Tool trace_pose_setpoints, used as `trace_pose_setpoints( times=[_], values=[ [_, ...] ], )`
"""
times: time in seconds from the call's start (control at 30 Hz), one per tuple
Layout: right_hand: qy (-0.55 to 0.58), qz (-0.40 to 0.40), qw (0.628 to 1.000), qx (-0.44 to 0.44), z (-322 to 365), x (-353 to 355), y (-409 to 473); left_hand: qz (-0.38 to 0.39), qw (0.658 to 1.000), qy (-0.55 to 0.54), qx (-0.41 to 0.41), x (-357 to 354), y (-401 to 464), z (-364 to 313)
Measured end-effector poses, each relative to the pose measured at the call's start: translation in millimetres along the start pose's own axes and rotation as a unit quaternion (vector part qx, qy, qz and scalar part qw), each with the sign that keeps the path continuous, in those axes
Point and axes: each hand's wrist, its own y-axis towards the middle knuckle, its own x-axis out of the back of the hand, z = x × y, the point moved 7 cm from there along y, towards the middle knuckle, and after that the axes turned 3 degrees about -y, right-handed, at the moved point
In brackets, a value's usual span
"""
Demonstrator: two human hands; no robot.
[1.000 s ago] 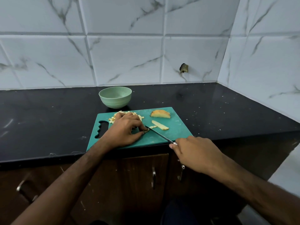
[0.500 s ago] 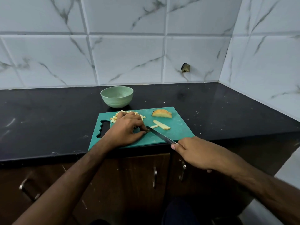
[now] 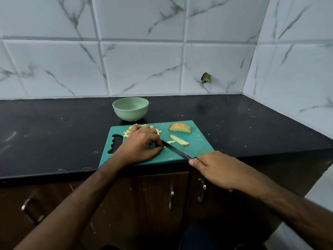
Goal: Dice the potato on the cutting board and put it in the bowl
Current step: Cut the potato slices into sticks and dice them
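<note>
One green board (image 3: 198,147) lies on the black table (image 3: 54,134), with one green bowl (image 3: 130,109) just behind it. On the board are one potato wedge (image 3: 179,128), two cut strips (image 3: 179,140) and a heap of dice (image 3: 156,131) too small to count. The left hand (image 3: 142,145) pinches a small potato piece against the board. The right hand (image 3: 216,168) grips one knife (image 3: 177,150), its tip beside the left fingertips.
</note>
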Motion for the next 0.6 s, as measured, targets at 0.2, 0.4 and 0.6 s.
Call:
trace_pose_setpoints(
  times=[0.2,0.4,0.6],
  values=[
    [0.030,0.024,0.999,-0.002,0,-12,1,-0.004,1.000,-0.002,0.000,2,-1,-1],
    [0.012,0.047,0.999,-0.007,1,-9,-1,-0.012,1.000,0.019,0.022,3,-2,-1],
    [0.047,0.124,0.991,-0.024,-14,7,-7,-0.010,0.997,0.053,0.058,1,-2,6]
  ],
)
